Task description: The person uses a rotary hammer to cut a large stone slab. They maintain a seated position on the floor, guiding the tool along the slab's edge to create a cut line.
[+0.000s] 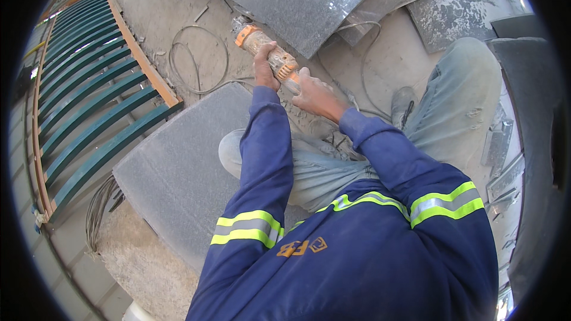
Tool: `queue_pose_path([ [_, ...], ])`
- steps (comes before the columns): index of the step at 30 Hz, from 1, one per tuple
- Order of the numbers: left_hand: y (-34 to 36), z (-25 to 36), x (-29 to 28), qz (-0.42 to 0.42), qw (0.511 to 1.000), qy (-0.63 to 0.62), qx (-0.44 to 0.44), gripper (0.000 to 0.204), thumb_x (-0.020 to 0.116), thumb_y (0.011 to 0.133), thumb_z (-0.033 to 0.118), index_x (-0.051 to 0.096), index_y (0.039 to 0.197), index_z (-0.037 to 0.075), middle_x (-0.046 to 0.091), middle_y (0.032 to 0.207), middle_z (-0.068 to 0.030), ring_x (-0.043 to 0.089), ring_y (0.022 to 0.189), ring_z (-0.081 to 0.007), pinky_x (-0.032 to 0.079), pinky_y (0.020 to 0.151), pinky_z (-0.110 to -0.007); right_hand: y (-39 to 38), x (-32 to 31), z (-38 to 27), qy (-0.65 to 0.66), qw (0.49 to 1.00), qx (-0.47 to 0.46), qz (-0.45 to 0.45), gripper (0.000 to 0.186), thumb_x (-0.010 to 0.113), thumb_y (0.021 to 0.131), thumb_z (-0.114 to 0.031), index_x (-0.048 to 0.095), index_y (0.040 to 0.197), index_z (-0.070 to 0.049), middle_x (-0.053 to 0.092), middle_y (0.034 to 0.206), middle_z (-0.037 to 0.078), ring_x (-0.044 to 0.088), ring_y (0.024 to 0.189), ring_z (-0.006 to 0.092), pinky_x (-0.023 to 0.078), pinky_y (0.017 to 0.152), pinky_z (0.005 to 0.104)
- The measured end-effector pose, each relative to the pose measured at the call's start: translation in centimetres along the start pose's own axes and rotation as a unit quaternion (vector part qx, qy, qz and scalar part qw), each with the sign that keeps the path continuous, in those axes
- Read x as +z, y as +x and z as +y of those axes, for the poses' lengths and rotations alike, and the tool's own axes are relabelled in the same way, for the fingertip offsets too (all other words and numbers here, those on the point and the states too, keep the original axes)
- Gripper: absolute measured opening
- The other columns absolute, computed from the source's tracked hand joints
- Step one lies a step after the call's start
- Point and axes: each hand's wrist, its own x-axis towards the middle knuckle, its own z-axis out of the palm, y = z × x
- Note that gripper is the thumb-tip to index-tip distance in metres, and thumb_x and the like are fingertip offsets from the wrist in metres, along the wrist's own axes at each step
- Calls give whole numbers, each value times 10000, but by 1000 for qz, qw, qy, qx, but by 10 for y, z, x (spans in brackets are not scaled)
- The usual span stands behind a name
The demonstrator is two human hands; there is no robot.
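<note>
A dusty angle grinder (256,40) with orange parts is held out in front of me, its metal head pointing up and to the left. My left hand (265,70) wraps round the middle of its body. My right hand (318,94) grips the rear end, closer to me. The head lies just off the corner area of a large dark, glossy stone slab (297,6). Whether a disc is fitted, I cannot tell. A grey cable (205,91) loops over the dusty ground to the left of the tool.
A flat grey slab (184,166) lies at my left knee. Beyond it stands a green-barred metal frame (89,104) with orange-brown edges. More stone pieces (458,18) lean at the far right. A dark panel (529,142) and metal scraps (502,172) sit along my right side.
</note>
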Motion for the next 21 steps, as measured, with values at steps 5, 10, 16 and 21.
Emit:
queue_pose_path([
  [5,4,-4,-3,-23,999,-14,-23,371,695,822,242,523,1092,56,597,885,-116,667,721,-274,606,666,-429,-4,0,4,12,1000,-15,11,544,617,797,-180,410,1221,89,664,1109,325,653,1086,470,499,927,546],
  [10,17,-2,-15,-27,999,-12,-26,284,717,828,222,593,1050,95,620,897,-65,672,781,-245,603,712,-424,12,21,22,19,996,-57,68,658,652,788,-230,391,1285,114,666,1045,331,671,1000,473,544,833,533],
  [16,46,-2,-28,-37,999,2,-27,336,737,826,210,567,1085,82,646,894,-76,688,790,-252,610,751,-425,30,23,22,9,995,-53,84,467,650,749,-173,445,1110,42,682,1001,327,684,966,485,542,863,540],
  [21,50,-3,-33,-65,997,11,-39,333,736,848,240,554,1063,61,654,888,-102,697,754,-263,614,727,-420,27,16,17,16,997,-37,63,466,649,758,-163,448,1122,47,681,998,328,680,1000,476,535,887,526],
])
